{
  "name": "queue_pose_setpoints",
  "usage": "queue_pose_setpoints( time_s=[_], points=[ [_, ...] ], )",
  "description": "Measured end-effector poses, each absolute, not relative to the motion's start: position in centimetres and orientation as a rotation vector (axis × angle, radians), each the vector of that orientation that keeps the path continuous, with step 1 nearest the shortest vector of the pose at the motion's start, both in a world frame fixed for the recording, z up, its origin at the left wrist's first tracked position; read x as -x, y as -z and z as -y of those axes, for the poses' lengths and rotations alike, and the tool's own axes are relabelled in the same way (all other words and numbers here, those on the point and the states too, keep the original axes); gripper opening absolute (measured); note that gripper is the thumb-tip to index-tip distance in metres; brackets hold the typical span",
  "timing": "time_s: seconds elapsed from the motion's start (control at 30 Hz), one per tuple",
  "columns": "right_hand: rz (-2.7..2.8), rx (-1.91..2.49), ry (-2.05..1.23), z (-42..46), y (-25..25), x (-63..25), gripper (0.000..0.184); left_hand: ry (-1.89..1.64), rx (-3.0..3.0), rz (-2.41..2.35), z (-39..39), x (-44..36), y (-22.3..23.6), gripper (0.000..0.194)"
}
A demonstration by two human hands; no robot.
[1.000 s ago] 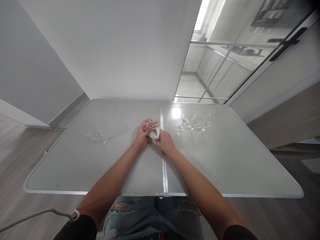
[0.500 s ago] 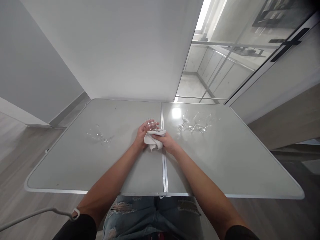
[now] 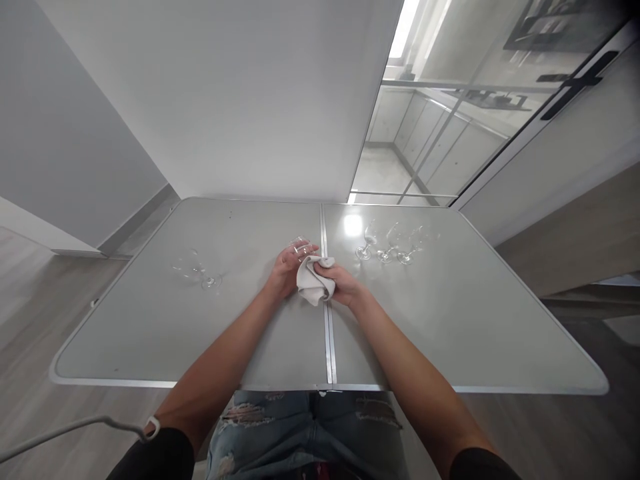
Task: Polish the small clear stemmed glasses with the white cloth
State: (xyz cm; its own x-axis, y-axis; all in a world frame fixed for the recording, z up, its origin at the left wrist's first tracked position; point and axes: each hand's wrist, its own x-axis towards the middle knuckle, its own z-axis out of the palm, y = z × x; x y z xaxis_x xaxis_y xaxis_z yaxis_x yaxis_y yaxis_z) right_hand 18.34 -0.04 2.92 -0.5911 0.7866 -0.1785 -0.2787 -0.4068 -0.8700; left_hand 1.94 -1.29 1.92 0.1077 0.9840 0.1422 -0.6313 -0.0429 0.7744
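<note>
My left hand [image 3: 284, 270] is wrapped round a clear wine glass [image 3: 300, 247] above the middle of the grey folding table [image 3: 440, 320]. Only the glass's rim shows past my fingers. My right hand [image 3: 343, 285] grips a crumpled white cloth [image 3: 313, 285] and presses it against the glass from the right. Both hands sit close together over the table's centre seam.
Three clear wine glasses [image 3: 387, 243] stand in a row on the right half of the table, towards the back. One more wine glass [image 3: 200, 272] is on the left half. A white wall and a glass partition rise behind the table.
My right hand has turned and drawn back to the right, bringing the white cloth out from between the hands into plain view. My left hand keeps hold of the glass.
</note>
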Motion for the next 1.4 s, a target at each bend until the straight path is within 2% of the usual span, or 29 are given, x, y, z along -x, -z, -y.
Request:
queue_pose_setpoints(
  time_s=[0.1, 0.27, 0.5, 0.57, 0.77, 0.93, 1.0, 1.17, 1.27, 1.4],
  points=[
    [1.262, 0.791, -1.986, -0.1, -2.8, -18.4, 0.035, -1.467, -0.828, -0.602, 1.1, -2.3, -1.7, 0.067],
    [1.726, 1.049, -1.189, -0.2, -1.6, -17.5, 0.013, -1.646, -0.826, -0.758, 0.3, -2.4, -1.0, 0.062],
    [1.263, 1.082, -1.015, -0.4, -1.9, -18.2, 0.024, -1.838, -0.702, -0.681, -0.3, -1.0, -1.1, 0.054],
    [1.181, 1.102, -1.045, -0.4, -2.0, -18.1, 0.027, -1.868, -0.701, -0.65, -0.2, -1.0, -1.3, 0.054],
    [1.0, 0.979, -1.497, -0.8, -0.7, -16.7, 0.038, -1.779, -0.79, -0.666, 0.7, -2.7, -2.5, 0.068],
    [0.886, 0.935, -1.512, -1.1, -0.2, -16.5, 0.035, -1.711, -0.823, -0.655, 0.9, -3.4, -2.5, 0.068],
    [0.88, 0.901, -1.574, -0.8, -0.4, -16.3, 0.034, -1.703, -0.836, -0.672, 0.8, -3.5, -2.0, 0.063],
    [0.951, 0.858, -1.782, 0.6, -1.3, -15.6, 0.03, -1.814, -0.86, -0.82, 0.1, -3.4, -0.8, 0.034],
    [0.988, 0.841, -1.762, 1.0, -1.7, -15.5, 0.032, -1.909, -0.78, -0.885, -0.2, -2.9, -0.6, 0.033],
    [0.966, 0.765, -1.668, 0.9, -2.3, -15.6, 0.038, -1.778, -0.797, -0.835, -0.2, -2.9, -0.6, 0.034]
  ],
)
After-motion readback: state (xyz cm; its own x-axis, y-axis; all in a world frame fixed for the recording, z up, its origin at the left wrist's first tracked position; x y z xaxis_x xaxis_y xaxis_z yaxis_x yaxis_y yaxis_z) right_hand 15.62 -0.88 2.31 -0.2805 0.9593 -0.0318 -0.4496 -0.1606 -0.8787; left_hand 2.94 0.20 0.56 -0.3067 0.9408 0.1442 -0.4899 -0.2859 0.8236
